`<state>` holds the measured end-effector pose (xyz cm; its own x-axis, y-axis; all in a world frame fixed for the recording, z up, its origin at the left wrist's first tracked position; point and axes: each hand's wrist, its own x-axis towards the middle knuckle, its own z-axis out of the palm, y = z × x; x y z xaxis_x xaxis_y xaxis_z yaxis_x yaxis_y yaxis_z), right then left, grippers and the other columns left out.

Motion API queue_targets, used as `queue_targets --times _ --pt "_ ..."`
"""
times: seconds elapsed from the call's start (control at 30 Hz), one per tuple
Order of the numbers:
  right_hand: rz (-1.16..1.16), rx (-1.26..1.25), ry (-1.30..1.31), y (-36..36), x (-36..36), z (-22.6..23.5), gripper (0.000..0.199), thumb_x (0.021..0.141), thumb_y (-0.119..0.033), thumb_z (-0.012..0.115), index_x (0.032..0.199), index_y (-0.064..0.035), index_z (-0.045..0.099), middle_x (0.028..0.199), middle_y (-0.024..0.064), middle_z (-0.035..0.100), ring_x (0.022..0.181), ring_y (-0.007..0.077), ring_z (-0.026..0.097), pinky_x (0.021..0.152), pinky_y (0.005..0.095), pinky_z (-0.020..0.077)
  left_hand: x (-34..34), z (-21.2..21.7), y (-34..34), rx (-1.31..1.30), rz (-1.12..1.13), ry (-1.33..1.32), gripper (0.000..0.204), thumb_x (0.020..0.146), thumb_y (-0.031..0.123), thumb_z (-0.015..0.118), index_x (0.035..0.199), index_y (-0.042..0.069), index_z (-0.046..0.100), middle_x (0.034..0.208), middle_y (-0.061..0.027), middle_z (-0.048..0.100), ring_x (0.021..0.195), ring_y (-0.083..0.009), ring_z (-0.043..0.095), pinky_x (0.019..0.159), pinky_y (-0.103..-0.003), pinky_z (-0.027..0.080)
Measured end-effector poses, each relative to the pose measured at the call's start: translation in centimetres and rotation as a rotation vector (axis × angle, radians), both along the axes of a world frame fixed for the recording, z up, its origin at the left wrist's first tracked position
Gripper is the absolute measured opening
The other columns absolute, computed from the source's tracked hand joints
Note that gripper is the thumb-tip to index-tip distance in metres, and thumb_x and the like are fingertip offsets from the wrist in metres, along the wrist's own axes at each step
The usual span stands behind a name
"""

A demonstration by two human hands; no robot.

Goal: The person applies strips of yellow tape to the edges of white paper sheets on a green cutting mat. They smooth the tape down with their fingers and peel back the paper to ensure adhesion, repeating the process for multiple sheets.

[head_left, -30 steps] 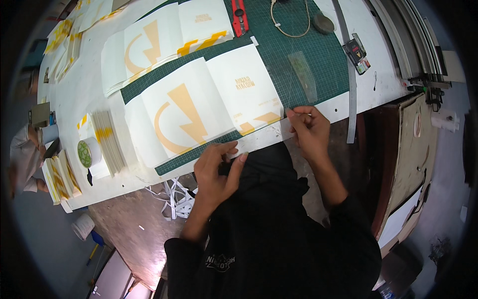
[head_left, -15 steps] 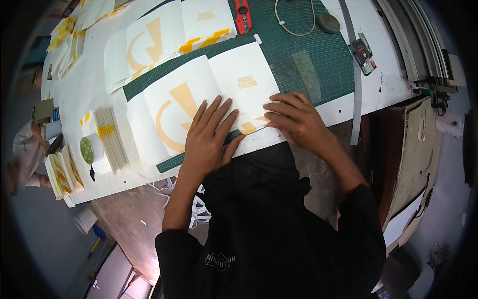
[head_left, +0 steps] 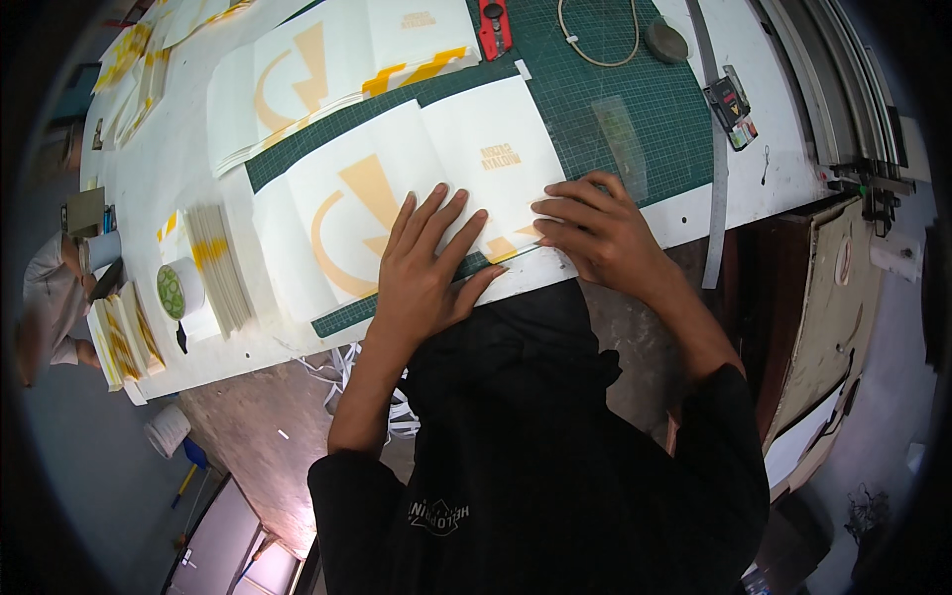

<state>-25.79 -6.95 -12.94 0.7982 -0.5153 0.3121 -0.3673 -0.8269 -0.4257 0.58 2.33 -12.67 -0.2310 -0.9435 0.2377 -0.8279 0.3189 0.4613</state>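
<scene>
Left grip (head_left: 421,273), right grip (head_left: 603,230) on printed sheet (head_left: 365,178)

I'm looking in remotely on a paper-finishing workshop: printed sheets (head_left: 421,159) and 1 red utility knife (head_left: 494,32) are lying across a green gridded cutting mat (head_left: 679,139), 1 metal ruler (head_left: 715,218) is overhanging a white worktable (head_left: 139,208), and paper trimmings (head_left: 342,369) are lying below.

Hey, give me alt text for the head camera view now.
A left hand, fingers spread, rests on a creased white printed sheet, and the right hand touches it near the right corner. The sheet lies over a green cutting mat on a white table, with similar sheets and a red utility knife beyond.
</scene>
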Motion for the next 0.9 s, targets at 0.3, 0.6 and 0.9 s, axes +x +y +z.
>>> queue_targets --times 0.3,0.6,0.9 --pt "-0.025 0.065 -0.001 0.1 0.2 0.4 0.018 0.085 -0.006 0.083 0.102 -0.0074 0.08 0.123 0.0076 0.074 0.123 0.0261 0.066 0.108 0.0503 0.0454 -1.0 -0.6 0.1 -0.032 0.082 0.085 0.049 0.085 0.027 0.088 0.128 0.008 0.074 0.14 -0.0177 0.066 0.142 -0.0396 0.055 0.123 -0.062 0.036" --pt "-0.012 0.04 0.023 0.0 0.1 0.3 0.021 0.086 -0.009 0.083 0.106 -0.0077 0.079 0.122 0.007 0.074 0.124 0.0249 0.064 0.107 0.0484 0.0447 -1.1 -0.7 0.1 -0.042 0.094 0.074 0.043 0.088 0.027 0.085 0.125 0.006 0.077 0.138 -0.017 0.067 0.142 -0.0375 0.055 0.124 -0.06 0.036" --pt "-0.018 0.013 0.011 0.1 0.4 0.4 0.026 0.084 -0.012 0.086 0.107 -0.0062 0.077 0.12 0.0053 0.074 0.121 0.0253 0.066 0.103 0.0449 0.0468 -1.1 -0.9 0.1 -0.046 0.099 0.072 0.042 0.089 0.027 0.084 0.124 0.006 0.077 0.138 -0.017 0.067 0.143 -0.0375 0.055 0.124 -0.06 0.035"
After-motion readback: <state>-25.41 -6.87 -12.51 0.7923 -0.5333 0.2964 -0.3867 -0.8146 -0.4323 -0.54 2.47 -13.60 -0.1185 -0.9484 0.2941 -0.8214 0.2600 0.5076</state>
